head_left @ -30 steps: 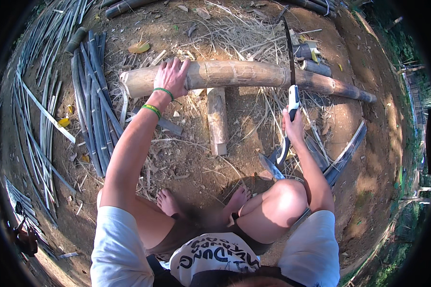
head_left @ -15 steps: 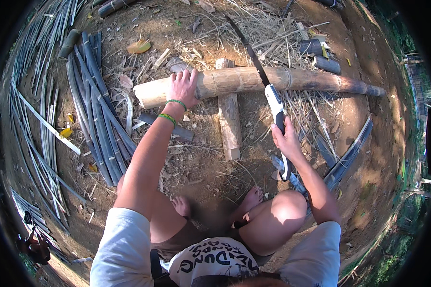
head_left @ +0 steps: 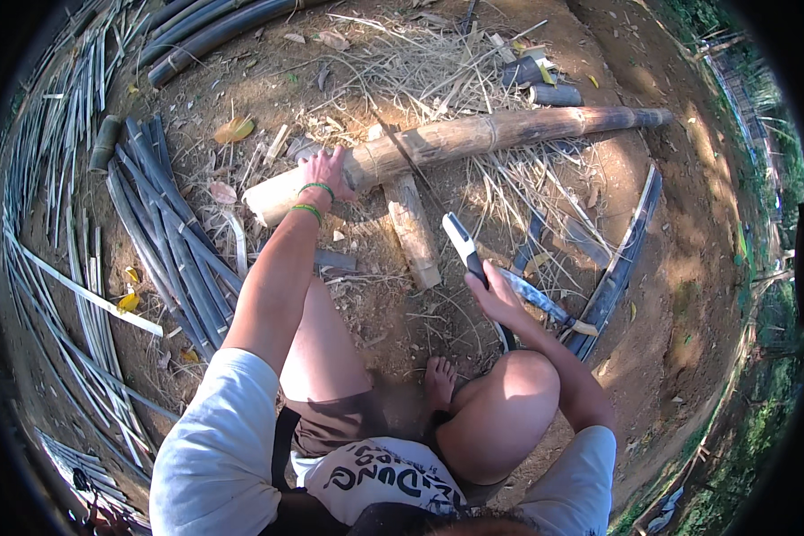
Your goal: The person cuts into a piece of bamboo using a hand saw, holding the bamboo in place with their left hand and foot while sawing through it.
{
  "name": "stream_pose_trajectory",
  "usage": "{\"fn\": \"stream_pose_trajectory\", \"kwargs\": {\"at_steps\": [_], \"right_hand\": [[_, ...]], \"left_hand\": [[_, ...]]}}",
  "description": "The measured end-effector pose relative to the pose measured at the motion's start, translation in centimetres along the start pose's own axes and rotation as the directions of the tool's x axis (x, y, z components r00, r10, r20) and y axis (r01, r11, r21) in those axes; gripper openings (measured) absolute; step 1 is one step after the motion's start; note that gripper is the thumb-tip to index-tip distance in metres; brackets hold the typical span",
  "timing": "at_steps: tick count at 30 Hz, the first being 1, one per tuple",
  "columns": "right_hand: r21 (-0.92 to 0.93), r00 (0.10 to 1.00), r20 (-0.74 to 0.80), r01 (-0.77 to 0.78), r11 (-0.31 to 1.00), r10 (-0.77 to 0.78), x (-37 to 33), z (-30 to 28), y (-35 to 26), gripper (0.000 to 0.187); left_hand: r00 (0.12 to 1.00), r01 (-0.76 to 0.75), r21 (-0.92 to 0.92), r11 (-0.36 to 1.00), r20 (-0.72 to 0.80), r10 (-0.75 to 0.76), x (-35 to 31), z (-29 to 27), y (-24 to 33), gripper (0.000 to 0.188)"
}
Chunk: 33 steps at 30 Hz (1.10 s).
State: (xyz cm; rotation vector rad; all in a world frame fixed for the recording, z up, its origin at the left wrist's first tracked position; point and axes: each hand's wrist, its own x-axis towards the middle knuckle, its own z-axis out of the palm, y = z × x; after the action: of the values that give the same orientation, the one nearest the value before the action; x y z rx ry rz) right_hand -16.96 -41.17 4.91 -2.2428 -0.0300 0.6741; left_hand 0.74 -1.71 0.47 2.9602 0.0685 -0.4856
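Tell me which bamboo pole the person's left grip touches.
The long, thick, tan bamboo pole: the left grip holds it from above, and it lies across a short brown wooden log. The thinner grey bamboo poles lie untouched.

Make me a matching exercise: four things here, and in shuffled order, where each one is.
Things:
1. bamboo pole
2. handsaw
3. short log
4. dark bamboo lengths

Places:
A. To the left of the bamboo pole
B. In the right hand
C. Crossing beneath the bamboo pole
D. Under the left hand

Pairs: 1-D; 2-B; 3-C; 4-A
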Motion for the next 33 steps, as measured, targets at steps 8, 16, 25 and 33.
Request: {"fn": "stream_pose_trajectory", "kwargs": {"at_steps": [8,16,25,33], "right_hand": [[0.555,0.961,-0.082,-0.176,0.813,0.264,-3.8,4.4,4.5,0.021],[0.488,0.986,-0.103,-0.067,0.870,0.134,-1.7,7.1,0.4,0.025],[0.358,0.964,0.205,-0.234,0.904,0.168,-0.3,8.3,8.7,0.040],[0.182,0.970,0.233,-0.114,0.977,0.070,-6.1,5.9,4.9,0.035]], "left_hand": [[0.997,-0.007,-0.012,1.000,-0.079,0.006,-4.1,-0.5,2.5,0.101],[0.981,0.037,0.023,0.999,-0.189,-0.032,-4.6,2.5,1.6,0.111],[0.997,0.079,-0.009,0.997,-0.012,-0.080,-6.7,2.6,3.8,0.112],[0.981,0.123,0.012,0.992,-0.153,-0.120,-10.0,5.4,4.1,0.116]]}}
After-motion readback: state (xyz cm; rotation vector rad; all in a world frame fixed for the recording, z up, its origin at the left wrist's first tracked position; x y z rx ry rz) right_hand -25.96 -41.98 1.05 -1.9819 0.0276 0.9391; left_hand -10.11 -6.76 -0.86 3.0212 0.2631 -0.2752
